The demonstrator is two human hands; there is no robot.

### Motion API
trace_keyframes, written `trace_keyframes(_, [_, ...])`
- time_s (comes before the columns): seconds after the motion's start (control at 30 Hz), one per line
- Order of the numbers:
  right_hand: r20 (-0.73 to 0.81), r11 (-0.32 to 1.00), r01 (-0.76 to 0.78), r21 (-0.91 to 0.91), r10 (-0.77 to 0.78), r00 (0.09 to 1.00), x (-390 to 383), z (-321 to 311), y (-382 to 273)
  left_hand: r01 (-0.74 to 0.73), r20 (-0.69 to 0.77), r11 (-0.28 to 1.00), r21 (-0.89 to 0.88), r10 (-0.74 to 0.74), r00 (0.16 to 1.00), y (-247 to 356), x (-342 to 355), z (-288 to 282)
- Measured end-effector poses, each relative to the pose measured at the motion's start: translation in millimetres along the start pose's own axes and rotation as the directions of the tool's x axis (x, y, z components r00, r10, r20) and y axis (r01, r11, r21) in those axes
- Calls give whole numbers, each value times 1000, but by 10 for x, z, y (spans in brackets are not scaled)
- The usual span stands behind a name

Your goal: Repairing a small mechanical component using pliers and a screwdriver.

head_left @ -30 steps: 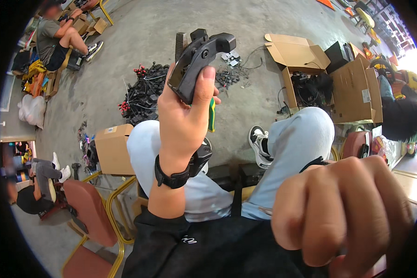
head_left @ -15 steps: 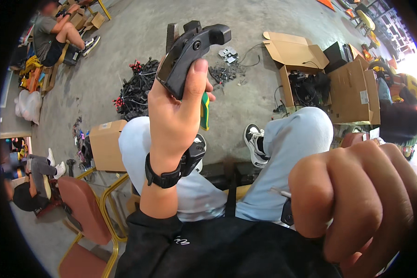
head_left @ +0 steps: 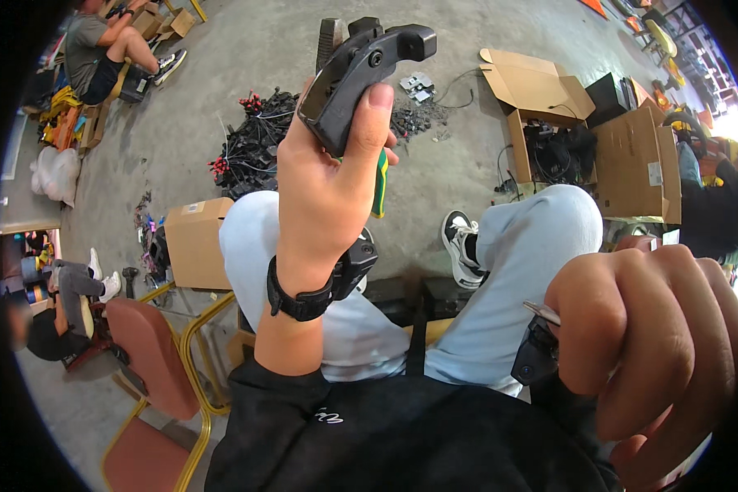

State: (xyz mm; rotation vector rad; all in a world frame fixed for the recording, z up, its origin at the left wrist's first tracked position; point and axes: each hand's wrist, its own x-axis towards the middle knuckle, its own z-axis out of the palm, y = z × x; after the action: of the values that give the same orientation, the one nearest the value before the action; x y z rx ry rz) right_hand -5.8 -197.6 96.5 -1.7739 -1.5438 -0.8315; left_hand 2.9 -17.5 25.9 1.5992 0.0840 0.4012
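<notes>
My left hand [head_left: 328, 184], closed, holds up a black curved plastic part [head_left: 348, 94] with a screw fitting and a dark ridged upright piece [head_left: 330, 45]. A green-and-yellow handle [head_left: 380, 184] shows behind my thumb in the same grip. My right hand [head_left: 644, 336] is curled at the lower right around a slim metal-tipped item [head_left: 539, 310], mostly hidden by my fingers; only its silver tip shows. A black device with a lens [head_left: 531, 361] is partly visible under that hand. A black strapped device [head_left: 299, 295] sits on my left wrist.
Beyond my knees lie a pile of black parts [head_left: 246, 148], small loose bits [head_left: 418, 115] and an open carton of cables [head_left: 517, 148]. Another carton [head_left: 189, 242] and a chair [head_left: 148, 344] are at left. Two other people [head_left: 98, 57] sit along the left side.
My left hand with the black part has risen slightly in view. My right hand has shifted right, and more of the metal tip and black lens device shows beside it.
</notes>
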Motion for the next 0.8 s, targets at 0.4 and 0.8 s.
trace_keyframes(0.4, [158,554,-528,643,579,800,3,91,205,-31,23,994,-109,33,999,-57,27,-20])
trace_keyframes(0.8, [255,380,-672,635,719,647,-84,497,336,-356,-22,879,317,381,924,-82,-34,-17])
